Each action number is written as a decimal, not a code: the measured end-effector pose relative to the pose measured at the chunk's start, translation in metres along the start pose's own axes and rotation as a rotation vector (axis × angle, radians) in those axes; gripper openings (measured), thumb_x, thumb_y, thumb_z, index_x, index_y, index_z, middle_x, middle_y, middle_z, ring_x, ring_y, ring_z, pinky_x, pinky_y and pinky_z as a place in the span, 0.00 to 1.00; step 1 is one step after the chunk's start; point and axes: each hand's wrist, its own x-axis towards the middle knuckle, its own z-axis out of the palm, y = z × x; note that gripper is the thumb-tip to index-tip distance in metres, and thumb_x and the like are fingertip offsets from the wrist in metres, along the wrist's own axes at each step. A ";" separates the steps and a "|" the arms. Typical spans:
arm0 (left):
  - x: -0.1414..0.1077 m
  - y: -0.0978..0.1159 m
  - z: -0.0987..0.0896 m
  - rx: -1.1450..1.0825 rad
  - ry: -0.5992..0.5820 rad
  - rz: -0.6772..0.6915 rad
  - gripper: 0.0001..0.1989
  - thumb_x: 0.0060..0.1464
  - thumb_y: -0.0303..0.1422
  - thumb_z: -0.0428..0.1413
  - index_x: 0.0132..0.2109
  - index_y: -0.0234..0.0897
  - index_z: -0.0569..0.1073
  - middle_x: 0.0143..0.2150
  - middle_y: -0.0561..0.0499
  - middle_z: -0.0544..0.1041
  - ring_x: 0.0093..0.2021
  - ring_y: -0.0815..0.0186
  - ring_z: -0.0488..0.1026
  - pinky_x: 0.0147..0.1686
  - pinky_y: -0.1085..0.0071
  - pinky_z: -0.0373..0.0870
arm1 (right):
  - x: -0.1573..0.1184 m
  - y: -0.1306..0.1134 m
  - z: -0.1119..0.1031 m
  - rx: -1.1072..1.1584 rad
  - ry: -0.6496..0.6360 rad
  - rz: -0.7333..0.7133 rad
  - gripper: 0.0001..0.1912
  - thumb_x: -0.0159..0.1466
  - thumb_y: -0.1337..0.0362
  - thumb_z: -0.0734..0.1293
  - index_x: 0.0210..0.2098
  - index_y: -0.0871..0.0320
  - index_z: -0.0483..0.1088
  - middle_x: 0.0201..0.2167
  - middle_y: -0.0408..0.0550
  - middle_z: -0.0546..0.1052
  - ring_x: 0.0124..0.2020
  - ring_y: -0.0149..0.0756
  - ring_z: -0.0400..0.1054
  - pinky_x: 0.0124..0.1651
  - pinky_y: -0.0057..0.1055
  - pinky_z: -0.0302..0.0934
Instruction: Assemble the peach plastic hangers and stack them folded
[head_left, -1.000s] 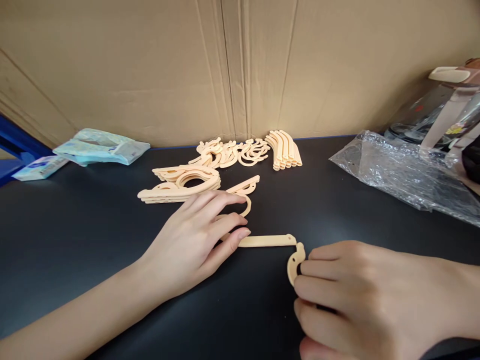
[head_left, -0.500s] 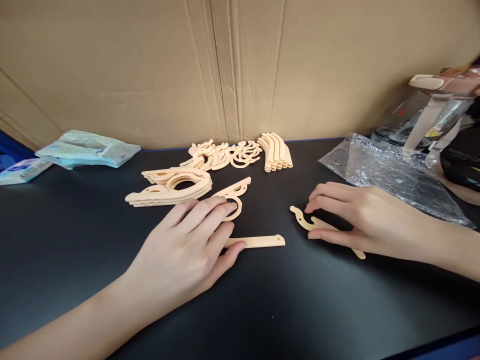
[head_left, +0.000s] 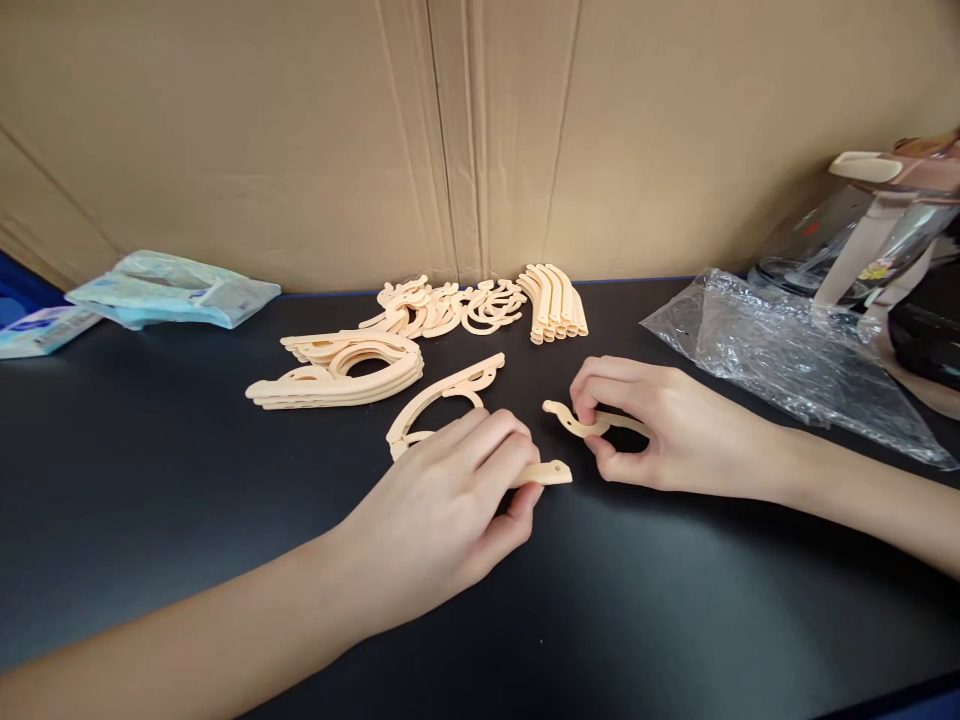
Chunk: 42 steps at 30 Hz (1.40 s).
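My left hand is closed on a flat cream plastic hanger arm; its end with a small round hole sticks out past the fingertips. Just beyond that hand lies a curved hanger piece with a ring, partly covered by the fingers. To the right, my right hand pinches a wavy cream hanger piece between thumb and fingers. Its rounded tip points left, and part of it is hidden by the fingers. A small gap separates the two held pieces.
Stacked hanger frames lie behind my left hand. Farther back are a heap of hooks and a bundle of curved arms, before a cardboard wall. Tissue packs sit left; clear plastic wrap and a bottle stand right.
My left hand has moved right and closed around the hanger arm, uncovering more of the ringed piece. My right hand has shifted left, and its fingers now pinch the wavy piece.
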 end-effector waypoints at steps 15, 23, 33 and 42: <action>-0.004 -0.004 -0.002 -0.146 -0.108 -0.072 0.11 0.70 0.31 0.47 0.36 0.37 0.68 0.28 0.58 0.71 0.24 0.71 0.68 0.24 0.72 0.57 | -0.006 -0.004 0.001 -0.023 -0.062 -0.127 0.12 0.77 0.60 0.53 0.40 0.57 0.63 0.25 0.37 0.68 0.21 0.27 0.61 0.26 0.25 0.51; -0.008 -0.007 0.003 -0.183 -0.089 -0.109 0.13 0.72 0.35 0.43 0.38 0.39 0.64 0.28 0.59 0.70 0.25 0.70 0.67 0.24 0.70 0.54 | -0.010 -0.005 0.003 -0.177 -0.032 -0.300 0.18 0.77 0.62 0.50 0.36 0.58 0.66 0.25 0.39 0.68 0.20 0.28 0.57 0.26 0.28 0.50; -0.007 -0.009 0.006 -0.167 -0.097 -0.085 0.14 0.74 0.35 0.39 0.39 0.39 0.63 0.28 0.59 0.70 0.24 0.70 0.67 0.23 0.72 0.53 | -0.013 -0.007 0.005 -0.218 -0.009 -0.340 0.20 0.78 0.63 0.48 0.36 0.58 0.65 0.23 0.39 0.67 0.19 0.28 0.54 0.23 0.28 0.48; -0.010 -0.009 0.005 -0.149 -0.091 -0.092 0.15 0.75 0.37 0.38 0.39 0.40 0.63 0.28 0.60 0.71 0.24 0.71 0.68 0.23 0.72 0.54 | -0.015 -0.011 0.006 -0.277 -0.012 -0.356 0.21 0.78 0.63 0.47 0.35 0.59 0.66 0.23 0.39 0.67 0.18 0.28 0.54 0.22 0.29 0.48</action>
